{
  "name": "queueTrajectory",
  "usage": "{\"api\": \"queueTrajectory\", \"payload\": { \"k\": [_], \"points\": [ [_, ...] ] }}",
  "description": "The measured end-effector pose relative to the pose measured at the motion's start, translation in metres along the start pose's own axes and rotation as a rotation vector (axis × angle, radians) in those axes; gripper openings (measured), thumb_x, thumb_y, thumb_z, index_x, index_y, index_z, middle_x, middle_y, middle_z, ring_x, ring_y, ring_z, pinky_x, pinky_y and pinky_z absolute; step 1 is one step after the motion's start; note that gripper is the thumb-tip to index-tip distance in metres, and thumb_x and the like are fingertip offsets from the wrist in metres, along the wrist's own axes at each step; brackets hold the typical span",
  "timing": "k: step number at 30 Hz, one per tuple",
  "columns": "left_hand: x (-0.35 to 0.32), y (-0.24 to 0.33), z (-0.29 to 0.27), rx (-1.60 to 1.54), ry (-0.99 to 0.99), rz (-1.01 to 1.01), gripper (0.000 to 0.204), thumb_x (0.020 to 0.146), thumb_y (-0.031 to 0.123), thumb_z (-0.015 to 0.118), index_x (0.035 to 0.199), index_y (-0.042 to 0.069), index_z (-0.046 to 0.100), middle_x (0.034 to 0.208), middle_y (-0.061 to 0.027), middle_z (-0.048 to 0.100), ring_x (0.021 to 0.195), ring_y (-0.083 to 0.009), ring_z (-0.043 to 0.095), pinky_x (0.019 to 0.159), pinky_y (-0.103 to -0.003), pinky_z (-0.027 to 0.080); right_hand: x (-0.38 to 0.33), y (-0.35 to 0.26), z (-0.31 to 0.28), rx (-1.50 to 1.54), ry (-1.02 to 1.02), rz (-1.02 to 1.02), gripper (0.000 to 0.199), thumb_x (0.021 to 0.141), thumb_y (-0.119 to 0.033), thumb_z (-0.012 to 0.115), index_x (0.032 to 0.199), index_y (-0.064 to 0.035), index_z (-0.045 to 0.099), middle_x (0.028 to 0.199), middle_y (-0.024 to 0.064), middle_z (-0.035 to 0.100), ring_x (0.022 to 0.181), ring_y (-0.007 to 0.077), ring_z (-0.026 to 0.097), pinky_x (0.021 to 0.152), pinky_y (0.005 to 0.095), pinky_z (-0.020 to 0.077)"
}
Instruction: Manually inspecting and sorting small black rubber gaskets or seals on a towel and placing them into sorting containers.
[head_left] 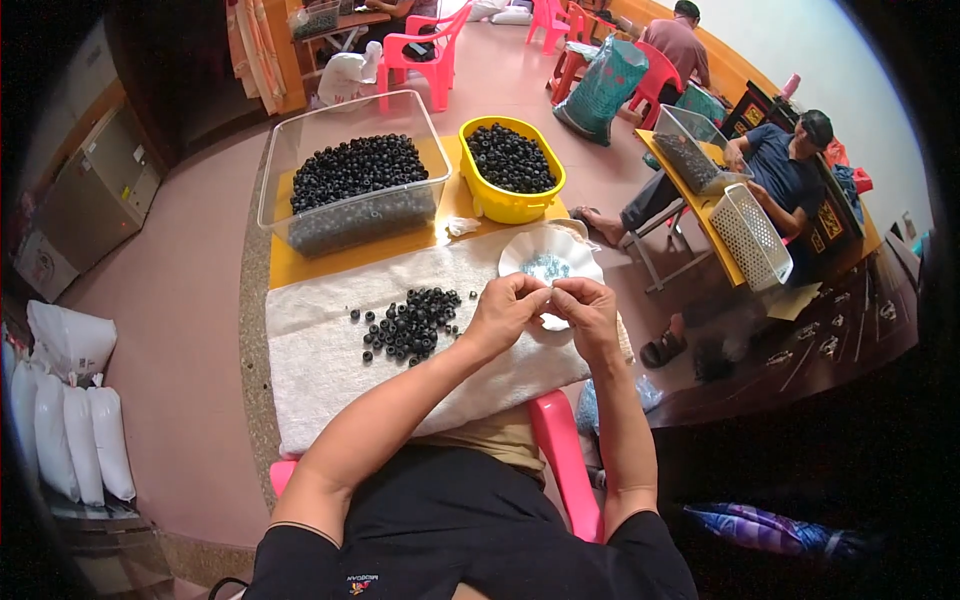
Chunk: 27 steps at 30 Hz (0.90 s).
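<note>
Both hands meet above the near edge of a white fluted plate [515, 250], thumbs and forefingers pinched close together. My left hand [500, 318] is closed, and so is my right hand [597, 322]. Whatever sits between the fingertips is too small to make out. Tiny pale blue, clear-looking pieces [546, 266] lie in the plate. To the left, a loose pile of small black ring-shaped pieces [410, 328], with holes through them, is spread on a white towel [310, 365] covering the near part of the table.
Beyond the towel stand a clear plastic bin [275, 190] and a yellow tub [512, 208], both heaped with black pieces. A crumpled white scrap [461, 226] lies between. At right a co-worker sits by a table with a white basket [750, 238]. White sacks [75, 430] stand left.
</note>
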<state>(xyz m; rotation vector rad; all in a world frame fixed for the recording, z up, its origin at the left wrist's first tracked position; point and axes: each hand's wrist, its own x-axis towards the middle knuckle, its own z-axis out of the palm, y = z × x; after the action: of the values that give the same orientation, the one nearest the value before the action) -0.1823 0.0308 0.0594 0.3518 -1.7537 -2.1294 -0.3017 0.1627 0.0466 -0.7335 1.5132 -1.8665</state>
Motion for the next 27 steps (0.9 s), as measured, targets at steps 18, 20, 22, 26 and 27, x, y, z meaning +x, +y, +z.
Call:
{"api": "queueTrajectory", "payload": {
  "k": [18,20,22,26,27],
  "points": [
    [0.019,-0.015,0.0,0.052,0.064,-0.102,0.018,0.091,0.017,0.066,0.087,-0.001,0.064,0.074,-0.0044,0.065,0.063,-0.0099,0.061,0.058,-0.024,0.051,0.008,0.007,-0.007,-0.775,0.072,-0.466,0.012,0.085,0.0,0.066,0.097,-0.0007,0.069,0.089,0.0118,0.067,0.077,0.0193,0.066,0.066,0.0295,0.0529],
    [0.021,-0.017,-0.003,-0.031,0.055,-0.163,0.017,0.091,0.016,0.066,0.088,-0.001,0.064,0.075,-0.0039,0.064,0.063,-0.0097,0.06,0.058,-0.023,0.051,0.011,0.01,-0.012,-0.867,0.056,-0.474,0.014,0.084,0.001,0.067,0.097,-0.001,0.069,0.091,0.0124,0.066,0.076,0.0204,0.066,0.066,0.0297,0.0525],
    [0.02,-0.02,-0.006,-0.086,0.065,-0.182,0.017,0.091,0.016,0.067,0.089,0.0,0.064,0.076,-0.0039,0.063,0.064,-0.01,0.06,0.059,-0.023,0.052,0.013,0.011,-0.013,-0.956,0.036,-0.483,0.015,0.083,0.002,0.067,0.098,-0.0012,0.068,0.093,0.013,0.066,0.075,0.0216,0.066,0.065,0.0299,0.0522],
    [0.015,-0.02,-0.01,-0.103,0.037,-0.227,0.019,0.093,0.02,0.067,0.093,0.002,0.063,0.082,-0.002,0.063,0.071,-0.0088,0.06,0.066,-0.024,0.053,0.007,0.0,-0.004,-0.874,-0.014,-0.513,0.023,0.082,0.001,0.07,0.104,-0.0004,0.067,0.096,0.01,0.066,0.075,0.0168,0.064,0.065,0.0262,0.0507],
    [0.013,-0.02,-0.01,-0.105,0.04,-0.23,0.019,0.093,0.02,0.067,0.093,0.002,0.063,0.082,-0.002,0.063,0.071,-0.0088,0.06,0.066,-0.024,0.053,0.004,-0.004,0.001,-0.676,-0.049,-0.433,0.024,0.083,0.001,0.07,0.106,-0.0003,0.067,0.097,0.0085,0.066,0.076,0.0141,0.063,0.064,0.0246,0.05]
  ]
}}
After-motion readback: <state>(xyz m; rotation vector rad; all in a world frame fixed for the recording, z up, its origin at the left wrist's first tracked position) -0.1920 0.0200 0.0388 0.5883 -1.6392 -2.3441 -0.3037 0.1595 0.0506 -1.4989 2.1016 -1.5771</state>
